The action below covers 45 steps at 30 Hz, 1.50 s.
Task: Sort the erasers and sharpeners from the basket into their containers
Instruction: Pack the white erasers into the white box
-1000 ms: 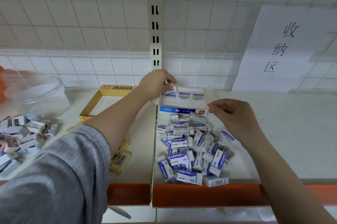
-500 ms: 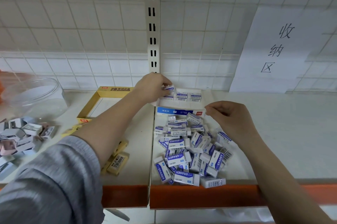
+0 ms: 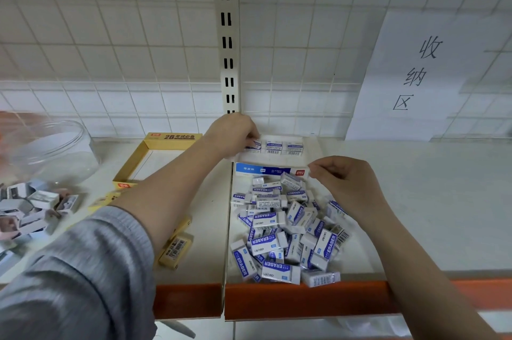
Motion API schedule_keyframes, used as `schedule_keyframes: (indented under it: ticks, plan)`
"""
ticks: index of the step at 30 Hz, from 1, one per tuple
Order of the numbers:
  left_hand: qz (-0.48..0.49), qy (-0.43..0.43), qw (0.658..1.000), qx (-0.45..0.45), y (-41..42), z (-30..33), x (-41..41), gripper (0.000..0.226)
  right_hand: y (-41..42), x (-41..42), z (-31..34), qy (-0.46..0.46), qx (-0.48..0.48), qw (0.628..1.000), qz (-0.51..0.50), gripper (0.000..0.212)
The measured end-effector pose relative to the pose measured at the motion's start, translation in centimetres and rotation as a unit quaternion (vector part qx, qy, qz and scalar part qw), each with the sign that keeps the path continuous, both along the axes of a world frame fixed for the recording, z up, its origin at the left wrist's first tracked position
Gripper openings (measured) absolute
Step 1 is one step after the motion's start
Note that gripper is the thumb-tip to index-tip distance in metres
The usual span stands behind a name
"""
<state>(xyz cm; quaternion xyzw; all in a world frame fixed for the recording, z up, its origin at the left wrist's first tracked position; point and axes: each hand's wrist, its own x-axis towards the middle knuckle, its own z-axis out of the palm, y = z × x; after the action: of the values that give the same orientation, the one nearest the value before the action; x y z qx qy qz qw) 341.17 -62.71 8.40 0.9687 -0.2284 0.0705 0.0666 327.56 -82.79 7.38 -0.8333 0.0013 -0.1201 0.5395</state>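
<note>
Left hand [image 3: 231, 133] pinches an eraser [image 3: 253, 145] into the far box [image 3: 273, 158], right hand [image 3: 342, 181] curled, seemingly empty; next, grab another from the pile [image 3: 288, 231]

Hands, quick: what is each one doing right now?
Left hand: pinches an eraser at the left end of the row in the white box.
Right hand: fingers curled; cannot tell if it holds anything.
</note>
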Motion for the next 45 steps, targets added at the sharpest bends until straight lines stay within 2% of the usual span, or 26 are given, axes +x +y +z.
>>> schedule_keyframes:
  ticks: [6,10,11,14,17,21,25,29,32,35,41,45]
  plan:
    - [0.038,0.028,0.995,-0.085,0.3,-1.2,-0.1,0.024,0.1,0.1,-0.2,0.012,-0.005,1.000,-0.004,0.021]
    - [0.040,-0.026,0.998,-0.029,0.3,-1.0,-0.1,0.034,-0.1,0.1,-0.2,0.014,-0.012,1.000,-0.007,0.020]
    - [0.048,-0.017,0.999,-0.017,0.3,-0.9,0.0,0.037,-0.2,0.0,-0.1,0.014,-0.011,1.000,-0.009,0.018]
    - [0.065,0.037,0.997,-0.019,0.2,-1.0,0.3,0.021,-0.4,0.0,-0.1,0.017,-0.011,1.000,-0.013,0.014]
    - [0.071,0.040,0.996,-0.032,0.1,-0.9,0.2,0.009,-0.3,0.0,0.0,0.018,-0.013,1.000,-0.018,0.015]
    - [0.070,0.049,0.996,-0.039,0.2,-0.7,-0.1,0.021,-0.6,0.0,0.2,0.014,-0.034,0.999,-0.025,0.018]
    - [0.086,0.056,0.994,-0.038,0.0,-0.5,-0.7,0.042,-2.1,-0.3,0.4,0.024,-0.068,0.997,-0.041,0.014]
    - [0.068,0.038,0.993,-0.084,-0.5,0.5,-2.9,0.033,-4.2,-0.5,0.1,0.071,-0.193,0.977,-0.058,0.005]
    - [0.038,0.045,0.993,-0.106,-1.2,1.3,-5.3,0.028,-4.8,-0.9,-0.1,0.117,-0.254,0.959,-0.044,0.015]
    - [0.010,0.046,0.992,-0.120,-1.6,2.0,-7.4,0.027,-4.3,-1.3,-0.1,0.167,-0.274,0.947,-0.002,0.028]
    - [-0.001,0.074,0.989,-0.131,-2.4,2.4,-10.2,0.027,-4.1,-1.5,-0.4,0.197,-0.292,0.936,0.008,0.033]
    - [-0.017,0.122,0.986,-0.111,-3.0,1.8,-10.5,0.033,-4.4,-2.1,-1.0,0.146,-0.274,0.949,-0.048,0.020]
